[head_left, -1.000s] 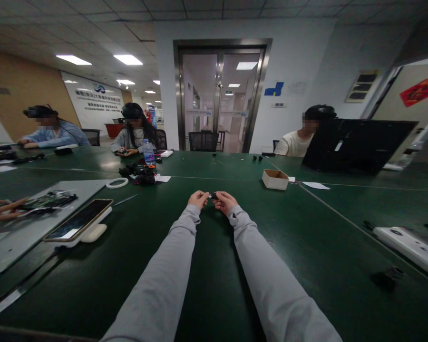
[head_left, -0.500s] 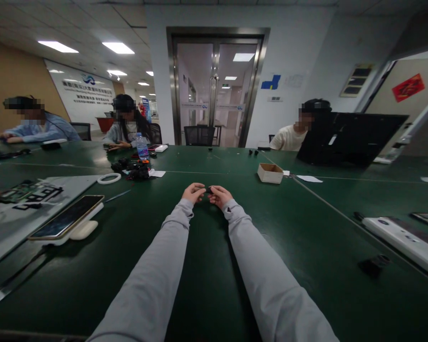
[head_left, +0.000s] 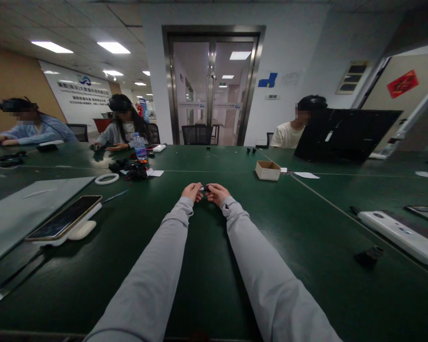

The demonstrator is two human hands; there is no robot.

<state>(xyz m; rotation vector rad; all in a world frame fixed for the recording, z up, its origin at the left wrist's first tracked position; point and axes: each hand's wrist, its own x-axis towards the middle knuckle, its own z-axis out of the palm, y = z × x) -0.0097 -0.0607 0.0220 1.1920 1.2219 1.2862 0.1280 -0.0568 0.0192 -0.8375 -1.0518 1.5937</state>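
My left hand [head_left: 191, 192] and my right hand [head_left: 218, 194] meet over the green table [head_left: 207, 266] with arms stretched forward. Between their fingertips is a small black object with a silvery end [head_left: 205, 188]. The silvery end points toward my left fingers, which pinch it. My right fingers close round the black part. Its exact kind is too small to make out, and the fingers hide some of it.
Beyond my right hand stands a small open box [head_left: 267, 170]. To the left lie a phone [head_left: 66, 216], a white ring [head_left: 107, 179], a grey board [head_left: 39, 204] and black gear [head_left: 137, 171] near a bottle [head_left: 140, 147]. A black monitor [head_left: 345, 135] stands at back right. Several people sit around.
The object's silvery end now shows between my hands. At the left, another person's hand and the circuit board have left the grey board. The view has shifted slightly.
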